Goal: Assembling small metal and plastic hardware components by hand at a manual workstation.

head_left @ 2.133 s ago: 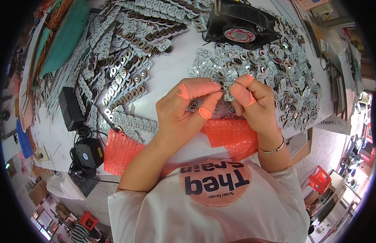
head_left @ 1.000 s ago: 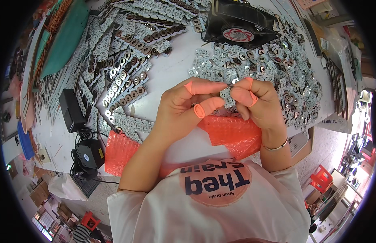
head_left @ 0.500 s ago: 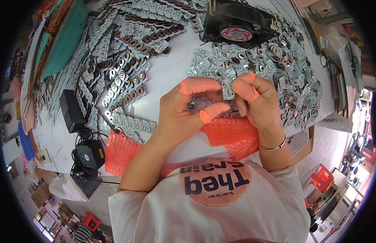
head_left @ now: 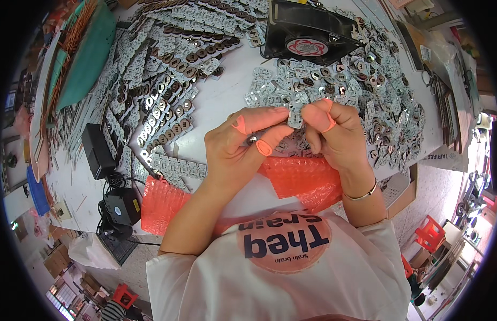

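From my remote post, I see the right hand (head_left: 340, 138) pinching a small silvery plate (head_left: 294, 115) over the tabletop (head_left: 219, 99); the left hand (head_left: 228, 145) curls at the plate's left edge, whether gripping I cannot tell.

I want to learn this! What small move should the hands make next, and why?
Perhaps the left hand could gently close its fingers on the small silvery piece: the right hand pinches its right side, while the left fingers stand apart near its left edge.
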Motion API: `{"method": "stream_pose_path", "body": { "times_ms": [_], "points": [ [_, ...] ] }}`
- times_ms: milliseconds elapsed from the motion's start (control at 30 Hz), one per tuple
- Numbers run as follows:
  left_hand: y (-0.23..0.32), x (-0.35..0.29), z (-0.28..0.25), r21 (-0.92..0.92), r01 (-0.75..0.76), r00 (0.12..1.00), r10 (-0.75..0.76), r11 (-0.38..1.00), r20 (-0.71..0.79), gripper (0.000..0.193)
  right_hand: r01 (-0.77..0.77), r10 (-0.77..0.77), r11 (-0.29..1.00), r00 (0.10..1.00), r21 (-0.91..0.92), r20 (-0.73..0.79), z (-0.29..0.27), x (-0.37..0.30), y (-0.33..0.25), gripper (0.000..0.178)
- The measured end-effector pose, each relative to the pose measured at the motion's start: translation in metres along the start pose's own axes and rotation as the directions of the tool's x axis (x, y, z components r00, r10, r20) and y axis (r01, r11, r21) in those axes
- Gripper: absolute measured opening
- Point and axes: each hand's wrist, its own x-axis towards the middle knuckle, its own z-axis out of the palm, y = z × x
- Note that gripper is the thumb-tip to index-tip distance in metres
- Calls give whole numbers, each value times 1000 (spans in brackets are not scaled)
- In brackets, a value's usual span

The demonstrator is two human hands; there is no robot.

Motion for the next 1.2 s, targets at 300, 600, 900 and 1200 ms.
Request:
{"method": "stream_pose_path", "body": {
  "times_ms": [300, 600, 900, 1200],
  "points": [
    [3, -2, -1, 47, 3, 1000, -4, 999, 21, 27, -118, 116, 993, 985, 16, 128, -7, 4, -3, 20],
    [3, -4, 0, 32, 4, 1000, -4, 999, 30, 28, -19, 20, 1000, 990, -11, 136, -9, 2, 1, 19],
    [2, 2, 1, 28, -30, 1000, 30, 999, -10, 30, 143, -133, 986, 985, -90, 106, -2, -3, -3, 21],
    [0, 4, -1, 68, -158, 987, 157, 985, 15, 34, 102, -59, 975, 975, -199, 213, -6, -2, -13, 18]
  ]
}}
